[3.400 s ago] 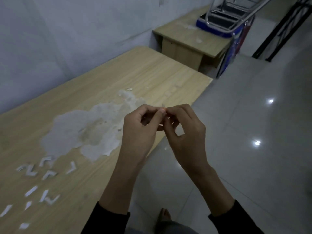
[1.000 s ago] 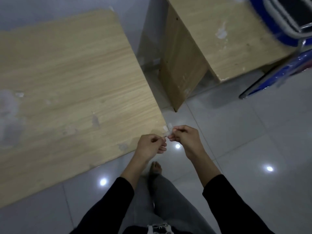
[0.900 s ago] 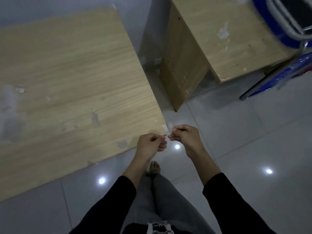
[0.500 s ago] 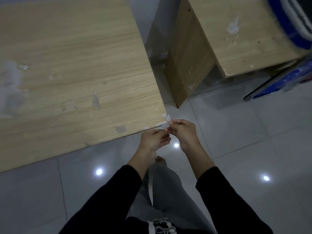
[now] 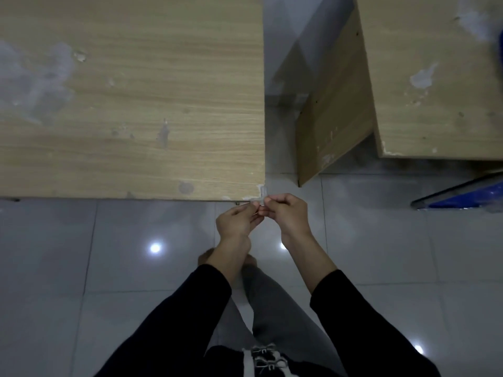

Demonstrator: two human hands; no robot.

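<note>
A small translucent white L-shaped corner piece (image 5: 261, 194) is held right at the near right corner of the wooden table (image 5: 136, 104). My right hand (image 5: 284, 213) pinches its near end between thumb and fingertips. My left hand (image 5: 238, 219) has its fingers curled and pinches the same piece from the left. Both hands meet just below the table corner, above the tiled floor.
A second wooden desk (image 5: 424, 77) stands to the right, with a narrow gap of floor between the two. A blue and metal chair part (image 5: 462, 197) lies at the right edge. My bare foot (image 5: 249, 261) and grey trouser leg are below the hands.
The view has swung from the table's middle to its near right corner. Both hands carried the small piece up to the corner, and it now touches the table's edge.
</note>
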